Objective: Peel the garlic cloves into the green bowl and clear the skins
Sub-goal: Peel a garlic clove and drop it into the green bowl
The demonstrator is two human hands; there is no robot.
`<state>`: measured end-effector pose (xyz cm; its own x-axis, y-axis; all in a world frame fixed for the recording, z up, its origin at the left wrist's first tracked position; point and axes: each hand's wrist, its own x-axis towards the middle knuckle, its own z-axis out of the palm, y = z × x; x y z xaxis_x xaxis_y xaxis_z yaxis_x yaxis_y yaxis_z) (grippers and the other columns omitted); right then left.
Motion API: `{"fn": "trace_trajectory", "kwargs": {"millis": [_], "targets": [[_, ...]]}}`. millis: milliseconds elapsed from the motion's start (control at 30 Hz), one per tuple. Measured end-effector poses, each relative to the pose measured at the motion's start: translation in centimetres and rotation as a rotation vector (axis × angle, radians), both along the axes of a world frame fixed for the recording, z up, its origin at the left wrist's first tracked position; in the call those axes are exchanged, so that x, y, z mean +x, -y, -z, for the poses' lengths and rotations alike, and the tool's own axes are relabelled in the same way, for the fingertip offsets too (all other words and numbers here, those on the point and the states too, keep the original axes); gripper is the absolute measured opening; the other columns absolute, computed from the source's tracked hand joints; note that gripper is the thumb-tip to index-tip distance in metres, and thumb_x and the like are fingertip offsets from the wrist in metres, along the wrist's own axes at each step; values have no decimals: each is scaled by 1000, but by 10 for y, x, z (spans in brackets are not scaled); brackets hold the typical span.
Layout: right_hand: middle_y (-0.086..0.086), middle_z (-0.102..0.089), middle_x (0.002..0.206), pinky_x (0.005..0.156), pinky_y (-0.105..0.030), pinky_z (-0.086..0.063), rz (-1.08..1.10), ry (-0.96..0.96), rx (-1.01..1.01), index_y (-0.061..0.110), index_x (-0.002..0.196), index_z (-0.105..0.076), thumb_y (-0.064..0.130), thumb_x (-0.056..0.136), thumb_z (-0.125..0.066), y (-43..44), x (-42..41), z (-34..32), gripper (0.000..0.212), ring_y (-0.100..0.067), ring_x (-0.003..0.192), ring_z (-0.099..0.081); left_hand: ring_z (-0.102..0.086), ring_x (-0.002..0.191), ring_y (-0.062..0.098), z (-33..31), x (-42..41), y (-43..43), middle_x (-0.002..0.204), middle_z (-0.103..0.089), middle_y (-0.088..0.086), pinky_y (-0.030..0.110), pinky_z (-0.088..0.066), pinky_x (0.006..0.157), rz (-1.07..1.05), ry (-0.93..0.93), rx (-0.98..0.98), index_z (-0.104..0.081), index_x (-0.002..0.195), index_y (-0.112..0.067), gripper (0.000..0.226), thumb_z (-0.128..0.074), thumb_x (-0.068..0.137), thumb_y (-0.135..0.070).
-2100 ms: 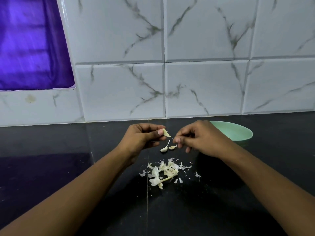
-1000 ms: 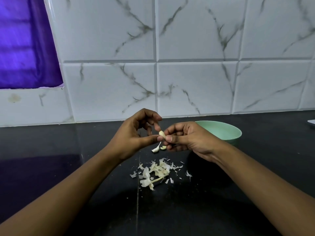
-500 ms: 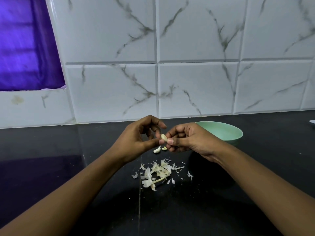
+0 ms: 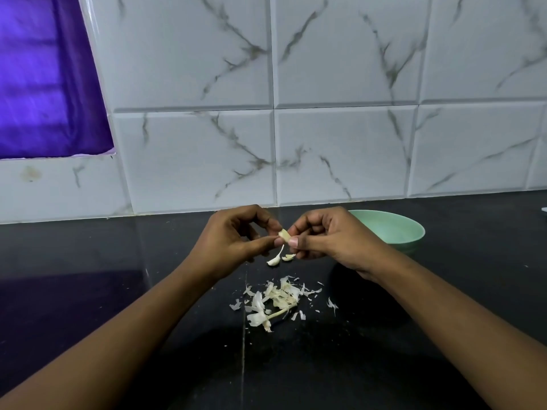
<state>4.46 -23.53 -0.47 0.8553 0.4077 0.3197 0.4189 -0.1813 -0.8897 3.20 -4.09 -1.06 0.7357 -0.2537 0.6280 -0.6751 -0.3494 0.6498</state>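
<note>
Both hands meet above the black counter, pinching one small pale garlic clove (image 4: 284, 234) between them. My left hand (image 4: 233, 242) holds it with thumb and forefinger from the left. From the right, my right hand (image 4: 325, 238) pinches it with its thumb on the near side. Two more cloves (image 4: 279, 258) lie on the counter just below the hands. A heap of white garlic skins (image 4: 276, 300) with a dry stem lies nearer to me. The green bowl (image 4: 393, 230) stands behind my right hand; its inside is partly hidden.
The black counter (image 4: 88, 291) runs to a marble-patterned tiled wall (image 4: 340, 128) at the back. A purple cloth (image 4: 44, 84) covers an opening at the upper left. A small white object (image 4: 544, 211) shows at the right edge.
The hands have come together on the clove, which earlier only my left hand held. The fingers have shifted a little around it; cloves and skins on the counter lie as before.
</note>
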Motion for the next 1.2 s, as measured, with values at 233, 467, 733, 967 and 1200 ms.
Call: {"fn": "trace_trajectory", "kwargs": {"millis": [233,467,733,967,1200], "targets": [[-6,-68,67,59,-20,-53,-61,-64,-29,6,82,-67,1,83,-67,2,-5,-2,5,-12,58,-63,-66,56,16,-5,-1,-4,72,-69,-4,29,-47,44,34,-38,134,-65,79,-20,20,-78,68,-31],[-7,-70,66,55,-20,-53,-87,-108,-31,6,78,-65,1,83,-67,0,-8,-3,7,-13,57,-64,-65,56,12,-8,-1,-5,81,-66,-9,16,-43,45,54,3,261,-59,80,-25,18,-75,71,-29],[-7,-71,68,57,-21,-54,10,-104,56,7,75,-63,-2,82,-67,-4,-6,0,12,-12,57,-67,-67,55,14,-1,4,-1,77,-69,-11,22,-50,49,-80,-95,209,-64,81,-20,14,-77,77,-21],[0,-69,63,60,-23,-52,264,251,-60,20,69,-66,8,76,-76,-6,0,5,17,-6,58,-64,-69,59,17,5,-1,18,75,-75,9,20,-50,51,-9,-383,-197,-72,84,-5,7,-68,85,-10],[10,-63,57,52,-11,-42,308,434,-136,19,71,-64,12,76,-77,-11,-3,8,15,5,51,-56,-70,62,18,6,-1,20,77,-74,14,22,-53,53,-32,-344,-314,-74,83,-6,5,-70,82,-9]]}}
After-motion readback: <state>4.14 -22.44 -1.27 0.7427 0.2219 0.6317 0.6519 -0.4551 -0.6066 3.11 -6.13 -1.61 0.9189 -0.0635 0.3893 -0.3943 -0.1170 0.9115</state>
